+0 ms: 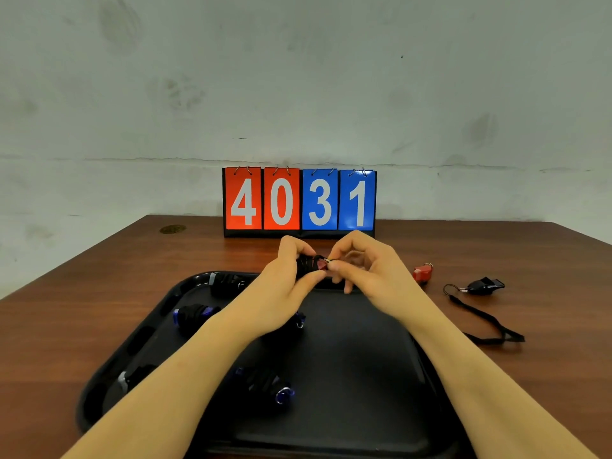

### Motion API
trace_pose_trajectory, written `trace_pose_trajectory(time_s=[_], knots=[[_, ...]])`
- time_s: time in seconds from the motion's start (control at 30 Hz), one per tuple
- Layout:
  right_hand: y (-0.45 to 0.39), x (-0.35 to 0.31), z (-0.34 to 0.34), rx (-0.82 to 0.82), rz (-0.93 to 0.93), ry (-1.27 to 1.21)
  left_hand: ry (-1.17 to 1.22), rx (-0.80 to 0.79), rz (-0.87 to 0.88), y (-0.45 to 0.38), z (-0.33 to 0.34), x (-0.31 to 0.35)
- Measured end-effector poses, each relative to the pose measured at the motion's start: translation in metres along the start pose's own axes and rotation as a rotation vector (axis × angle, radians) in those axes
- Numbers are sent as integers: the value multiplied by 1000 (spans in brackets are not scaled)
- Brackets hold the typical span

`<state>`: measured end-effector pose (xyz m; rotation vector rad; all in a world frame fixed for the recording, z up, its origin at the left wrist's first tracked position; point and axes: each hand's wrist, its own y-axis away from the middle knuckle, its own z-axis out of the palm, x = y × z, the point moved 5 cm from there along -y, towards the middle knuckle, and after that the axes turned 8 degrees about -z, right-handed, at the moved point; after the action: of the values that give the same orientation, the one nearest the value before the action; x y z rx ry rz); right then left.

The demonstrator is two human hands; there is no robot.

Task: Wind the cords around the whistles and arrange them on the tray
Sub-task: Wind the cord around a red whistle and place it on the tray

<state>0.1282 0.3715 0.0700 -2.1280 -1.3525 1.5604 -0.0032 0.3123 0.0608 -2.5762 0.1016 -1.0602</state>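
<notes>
Forearms: both bare, nearest the camera, reaching forward over the black plastic tray and covering part of its floor.
Held whistle: a red whistle wrapped in black cord, up in the air between the two hands above the tray's far rim; its long axis runs left to right, with the metal ring end toward the right hand.
Left hand: fingers curled around the wrapped body, thumb pressed on it.
Right hand: thumb and forefinger pinched on the ring end, other fingers loosely bent.
Below the left hand: a blue whistle bound in black cord, a dark wrapped one by the far rim, and one mostly hidden under the wrist.
Under the left forearm: a blue wrapped whistle with a ring and a pale-tipped wrapped one, partly cut off by the arm.
Right of the right hand: a bare red whistle on the brown wooden table, then a black whistle pointing right, its black cord trailing loose toward the camera.
Beyond the hands: a flip scoreboard reading 4031.
</notes>
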Motion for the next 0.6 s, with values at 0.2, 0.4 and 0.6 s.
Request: trace_pose_trajectory(time_s=[0.2, 0.4, 0.6], knots=[[-7, 1, 3, -26, 69, 72, -18, 70, 20, -6, -7, 0], [-14, 6, -3, -109, 198, 116, -148, 32, 52, -16, -8, 2], [4, 22, -23, -128, 244, 265, -237, -62, 45, -26, 13, 11]])
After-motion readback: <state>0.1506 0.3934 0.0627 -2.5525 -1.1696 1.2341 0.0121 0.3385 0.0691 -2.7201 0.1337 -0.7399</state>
